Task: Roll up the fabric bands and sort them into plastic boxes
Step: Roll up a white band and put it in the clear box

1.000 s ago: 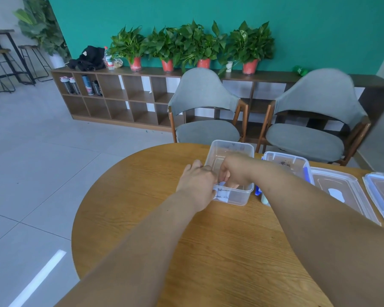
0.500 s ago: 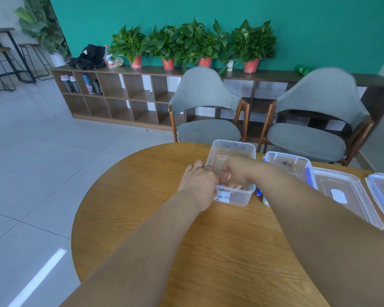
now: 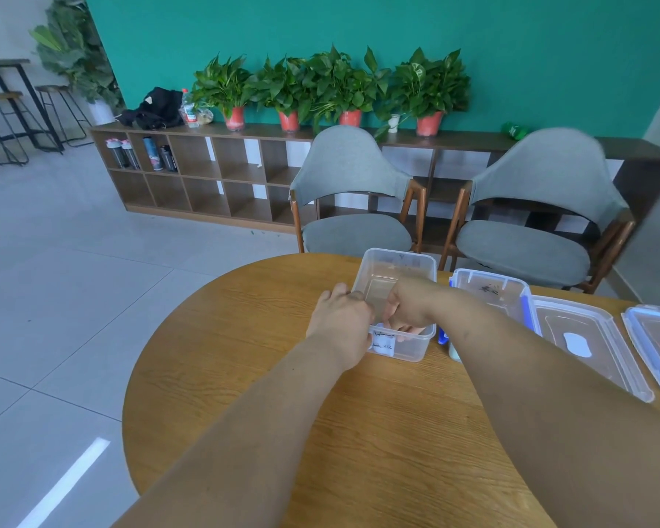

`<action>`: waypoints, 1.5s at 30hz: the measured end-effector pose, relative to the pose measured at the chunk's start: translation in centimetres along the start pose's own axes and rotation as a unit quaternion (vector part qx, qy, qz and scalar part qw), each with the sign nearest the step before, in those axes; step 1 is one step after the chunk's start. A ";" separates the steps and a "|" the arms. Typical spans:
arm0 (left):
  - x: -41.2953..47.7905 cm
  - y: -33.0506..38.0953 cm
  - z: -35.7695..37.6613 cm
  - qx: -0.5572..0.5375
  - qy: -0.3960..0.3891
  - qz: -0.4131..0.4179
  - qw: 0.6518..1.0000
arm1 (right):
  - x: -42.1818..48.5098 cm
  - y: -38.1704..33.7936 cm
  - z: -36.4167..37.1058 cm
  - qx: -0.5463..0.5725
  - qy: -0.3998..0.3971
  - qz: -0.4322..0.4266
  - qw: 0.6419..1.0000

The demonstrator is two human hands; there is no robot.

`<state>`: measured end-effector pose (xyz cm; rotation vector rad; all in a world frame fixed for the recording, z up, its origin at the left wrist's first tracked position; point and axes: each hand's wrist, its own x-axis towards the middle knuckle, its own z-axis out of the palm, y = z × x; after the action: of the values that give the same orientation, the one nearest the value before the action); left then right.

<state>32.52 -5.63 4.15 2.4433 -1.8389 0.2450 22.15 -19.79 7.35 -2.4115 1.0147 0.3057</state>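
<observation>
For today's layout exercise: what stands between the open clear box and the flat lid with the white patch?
In the head view, a blue-clipped plastic box stands between them, with small blue and pale items at its near corner.

The left hand (image 3: 342,322) holds the near left corner of a clear box (image 3: 397,261) on the round table (image 3: 244,337). The right hand (image 3: 410,306) reaches down inside it, fingers curled.
</observation>
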 end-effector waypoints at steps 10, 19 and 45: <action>0.0 0.0 -0.4 -0.008 -0.001 0.001 1.000 | -0.5 -0.2 -0.2 0.002 -0.008 0.006 1.000; -0.2 0.1 -0.9 -0.012 0.000 0.003 1.000 | -0.9 -0.6 0.2 -0.088 0.018 -0.003 0.996; 0.0 0.0 -0.7 0.036 -0.022 0.031 0.999 | -0.8 -2.2 0.4 -0.160 0.009 0.019 0.987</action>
<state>32.44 -5.55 4.82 2.4590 -1.9599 0.2690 23.11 -17.79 8.15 -2.6849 1.0903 0.4956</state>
